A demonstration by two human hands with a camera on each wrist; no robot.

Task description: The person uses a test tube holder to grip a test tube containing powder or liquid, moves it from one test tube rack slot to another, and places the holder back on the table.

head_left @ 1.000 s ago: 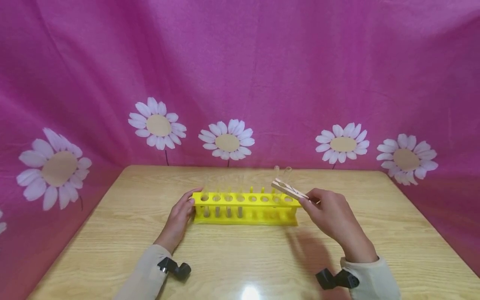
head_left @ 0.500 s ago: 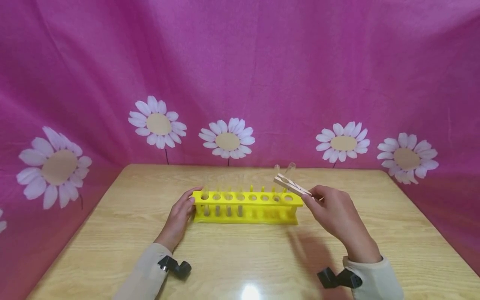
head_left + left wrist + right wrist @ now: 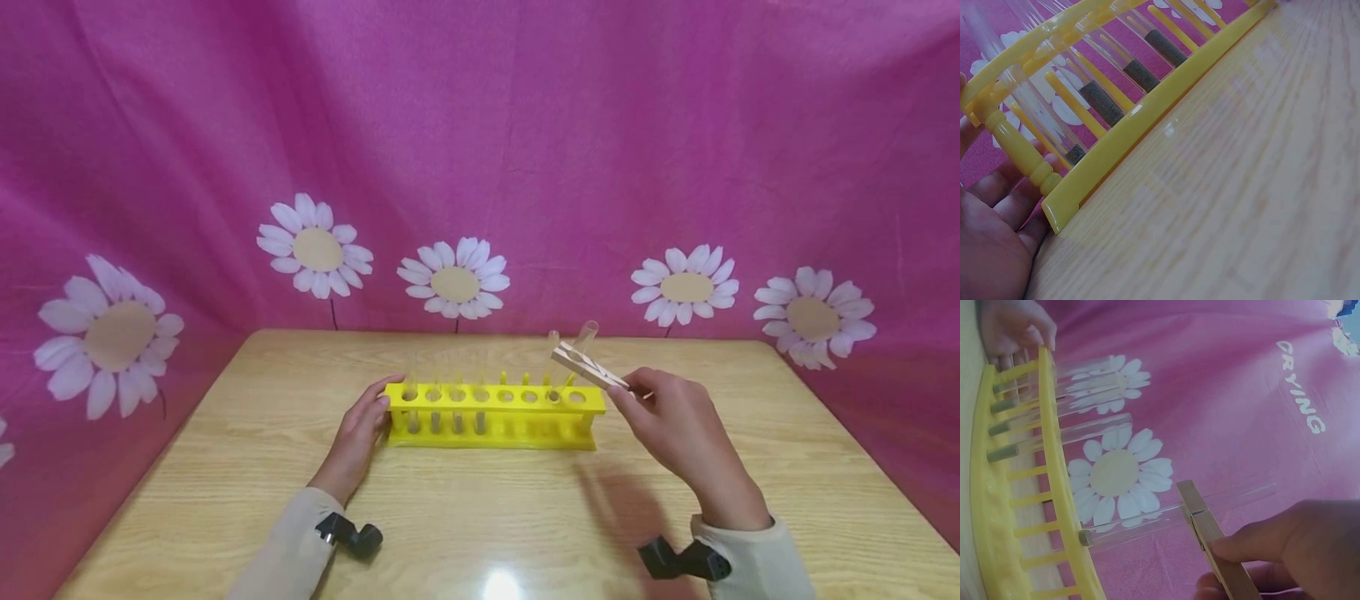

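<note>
My right hand (image 3: 672, 433) pinches a wooden test tube clamp (image 3: 590, 365) between thumb and fingers. The clamp's far end grips a clear glass test tube (image 3: 1229, 499) with dark material at its bottom. The tube leans to the right, and its bottom overlaps the top bar near the second hole from the right in the head view. My left hand (image 3: 357, 435) holds the left end of the yellow test tube rack (image 3: 491, 443), its fingers reaching behind the end post (image 3: 1016, 147). Several clear test tubes (image 3: 1094, 429) with dark material at the bottom stand in the rack's left half.
The rack stands on a light wood table (image 3: 450, 517). Yellow pegs (image 3: 1072, 100) rise along its back. A pink cloth (image 3: 562, 167) with white flowers hangs around the table's back and sides. Each sleeve carries a small black camera (image 3: 351, 536).
My right hand has moved slightly up and to the right with the clamp and tube. The tube's rim is higher and leans further right. The left hand and rack have stayed put.
</note>
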